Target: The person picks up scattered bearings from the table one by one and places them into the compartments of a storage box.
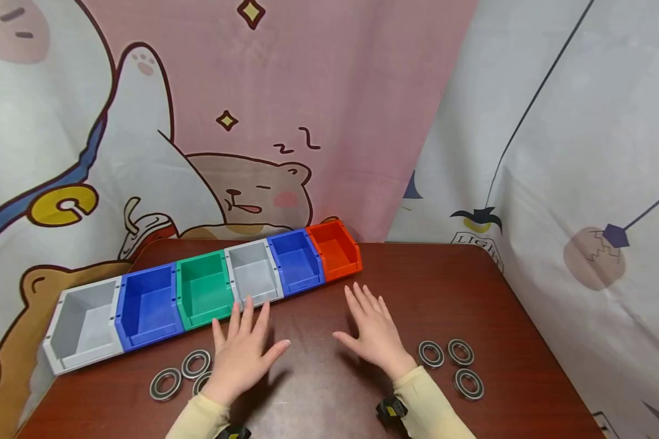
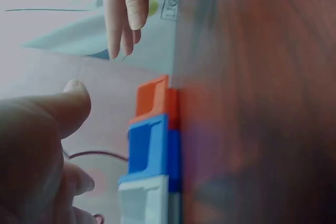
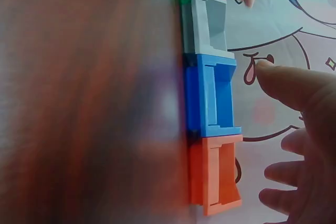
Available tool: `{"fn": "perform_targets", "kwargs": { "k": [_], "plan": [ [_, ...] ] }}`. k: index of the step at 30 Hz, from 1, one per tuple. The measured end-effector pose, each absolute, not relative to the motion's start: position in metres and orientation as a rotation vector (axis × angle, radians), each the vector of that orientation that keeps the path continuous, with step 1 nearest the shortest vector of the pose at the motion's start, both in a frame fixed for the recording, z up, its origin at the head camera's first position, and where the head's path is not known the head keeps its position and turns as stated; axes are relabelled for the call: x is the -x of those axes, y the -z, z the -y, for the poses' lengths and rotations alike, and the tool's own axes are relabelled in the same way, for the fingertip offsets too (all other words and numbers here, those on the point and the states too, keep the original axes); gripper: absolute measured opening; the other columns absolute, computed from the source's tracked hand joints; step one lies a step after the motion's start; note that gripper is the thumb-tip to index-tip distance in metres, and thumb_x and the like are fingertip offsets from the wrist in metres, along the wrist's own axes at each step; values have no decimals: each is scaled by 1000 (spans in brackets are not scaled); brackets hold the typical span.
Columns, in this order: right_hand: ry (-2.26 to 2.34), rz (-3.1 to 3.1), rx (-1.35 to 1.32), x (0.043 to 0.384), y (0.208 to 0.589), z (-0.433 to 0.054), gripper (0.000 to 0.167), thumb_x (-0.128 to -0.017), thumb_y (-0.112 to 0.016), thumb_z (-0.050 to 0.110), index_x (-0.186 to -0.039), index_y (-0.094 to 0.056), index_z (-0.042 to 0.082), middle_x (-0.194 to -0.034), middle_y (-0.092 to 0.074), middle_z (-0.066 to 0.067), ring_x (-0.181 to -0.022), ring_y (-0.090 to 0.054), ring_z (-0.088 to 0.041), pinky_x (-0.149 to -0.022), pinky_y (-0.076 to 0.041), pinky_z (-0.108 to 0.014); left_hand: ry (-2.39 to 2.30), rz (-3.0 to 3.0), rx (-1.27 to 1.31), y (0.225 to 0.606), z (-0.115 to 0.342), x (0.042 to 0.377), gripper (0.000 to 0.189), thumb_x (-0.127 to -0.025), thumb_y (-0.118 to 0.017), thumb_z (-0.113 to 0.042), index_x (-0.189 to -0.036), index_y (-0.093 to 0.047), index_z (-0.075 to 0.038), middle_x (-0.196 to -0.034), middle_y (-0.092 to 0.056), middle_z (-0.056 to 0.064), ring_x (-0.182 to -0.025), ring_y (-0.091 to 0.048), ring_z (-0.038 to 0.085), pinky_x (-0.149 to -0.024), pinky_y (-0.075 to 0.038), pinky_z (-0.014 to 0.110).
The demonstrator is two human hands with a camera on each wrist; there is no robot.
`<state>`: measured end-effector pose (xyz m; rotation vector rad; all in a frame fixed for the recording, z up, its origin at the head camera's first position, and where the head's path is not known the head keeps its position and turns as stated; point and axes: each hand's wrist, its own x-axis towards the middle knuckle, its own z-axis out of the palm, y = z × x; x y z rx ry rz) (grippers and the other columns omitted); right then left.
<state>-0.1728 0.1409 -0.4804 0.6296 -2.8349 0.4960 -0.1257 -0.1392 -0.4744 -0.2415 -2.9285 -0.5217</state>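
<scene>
Silver metal ring bearings (image 1: 155, 385) on red-brown desk (image 1: 318, 366): three near left grip (image 1: 241, 356), three near right grip (image 1: 376, 335); both grips spread, unloaded. I see none inside joined multicoloured plastic bins (image 1: 229, 274); work seems not begun.

A row of six bins (image 1: 205, 289) is set on the counter (image 1: 417, 292) from left to far middle; three bearings (image 1: 185, 369) are placed before it at near left, three more bearings (image 1: 457, 381) at near right.
</scene>
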Motion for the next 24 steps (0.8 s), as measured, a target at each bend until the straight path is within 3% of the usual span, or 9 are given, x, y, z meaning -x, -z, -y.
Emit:
{"fn": "perform_targets", "kwargs": {
  "k": [5, 10, 17, 24],
  "plan": [
    [-551, 2781, -631, 187, 473, -133, 90, -84, -73, 48, -154, -35, 6, -156, -35, -16, -144, -31, -34, -114, -22, -55, 534, 2861, 173, 461, 163, 128, 90, -90, -53, -68, -152, -37, -5, -157, -22, 29, -145, -9, 50, -104, 1, 76],
    [-589, 2727, -645, 201, 471, -124, 85, -87, -71, 46, -153, -36, 4, -154, -39, -15, -143, -34, -31, -115, -23, -51, 525, 2778, 110, 459, 192, 129, 90, -88, -61, -62, -147, -41, 2, -152, -28, 35, -142, -16, 54, -103, 0, 77],
    [-644, 2730, -599, 221, 474, -114, 81, -89, -69, 45, -151, -38, 4, -153, -40, -15, -141, -36, -32, -113, -28, -51, 503, 2695, 0, 463, 236, 127, 89, -86, -67, -57, -142, -43, 8, -144, -34, 40, -135, -25, 58, -99, -8, 81],
    [-760, 2767, -528, 241, 480, -109, 82, -88, -71, 41, -151, -37, 2, -152, -41, -17, -141, -37, -34, -113, -26, -52, 517, 2718, -157, 460, 275, 124, 94, -87, -65, -57, -143, -36, 12, -144, -28, 44, -134, -22, 62, -98, -9, 81]
  ]
}}
